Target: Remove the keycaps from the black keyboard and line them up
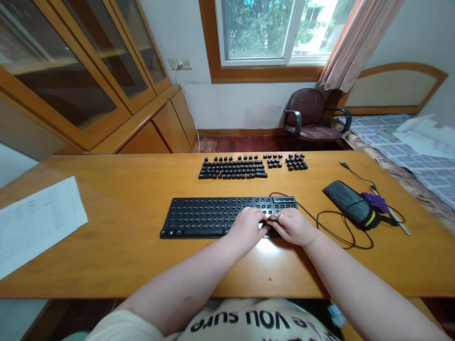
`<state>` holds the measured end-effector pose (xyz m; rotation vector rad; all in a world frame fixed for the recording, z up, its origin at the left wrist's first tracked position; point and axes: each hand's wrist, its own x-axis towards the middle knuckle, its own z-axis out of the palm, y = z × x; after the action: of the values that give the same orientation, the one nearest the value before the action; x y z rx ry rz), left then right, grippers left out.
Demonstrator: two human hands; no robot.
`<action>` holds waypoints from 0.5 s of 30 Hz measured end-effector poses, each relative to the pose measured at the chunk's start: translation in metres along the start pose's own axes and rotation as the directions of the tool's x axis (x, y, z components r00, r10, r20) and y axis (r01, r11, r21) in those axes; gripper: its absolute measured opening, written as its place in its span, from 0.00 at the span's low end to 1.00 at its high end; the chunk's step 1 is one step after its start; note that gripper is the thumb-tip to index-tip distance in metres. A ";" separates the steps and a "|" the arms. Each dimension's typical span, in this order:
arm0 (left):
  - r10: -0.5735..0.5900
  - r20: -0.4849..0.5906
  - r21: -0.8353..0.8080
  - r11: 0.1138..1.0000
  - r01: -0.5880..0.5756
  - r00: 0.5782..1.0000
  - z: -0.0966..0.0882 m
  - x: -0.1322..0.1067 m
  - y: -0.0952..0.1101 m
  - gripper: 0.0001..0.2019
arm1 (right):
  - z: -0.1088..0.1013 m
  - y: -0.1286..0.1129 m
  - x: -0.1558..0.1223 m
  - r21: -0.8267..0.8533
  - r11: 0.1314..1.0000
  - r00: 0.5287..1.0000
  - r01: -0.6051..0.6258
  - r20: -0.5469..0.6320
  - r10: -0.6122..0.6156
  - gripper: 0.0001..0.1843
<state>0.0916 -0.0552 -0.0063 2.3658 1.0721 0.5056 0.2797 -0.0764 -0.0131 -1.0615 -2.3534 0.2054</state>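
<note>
A black keyboard (209, 215) with its keycaps taken off lies in the middle of the wooden desk (128, 199). Both my hands rest on its right end. My left hand (248, 227) is curled, fingers pressed down on the frame. My right hand (293, 226) is closed in a pinch right beside it, fingertips meeting at a small dark thing I cannot make out. The removed keycaps (249, 166) lie in neat rows in keyboard order farther back on the desk.
A dark pouch (350, 203) with a purple item and a thin tool sits at the right, with the black cable (337, 232) looping near it. A sheet of paper (35, 220) lies at the left edge. Behind the desk stand a chair (313, 116), cabinets and a bed.
</note>
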 end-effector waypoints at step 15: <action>0.016 -0.013 -0.013 1.000 -0.016 1.000 -0.001 0.002 0.000 0.09 | -0.005 -0.003 0.011 0.141 0.950 0.959 -0.278 -0.012 0.282 0.14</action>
<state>0.0919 -0.0536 -0.0055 2.3646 1.0528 0.5326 0.2745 -0.0710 -0.0038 -1.3161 -2.1178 0.4463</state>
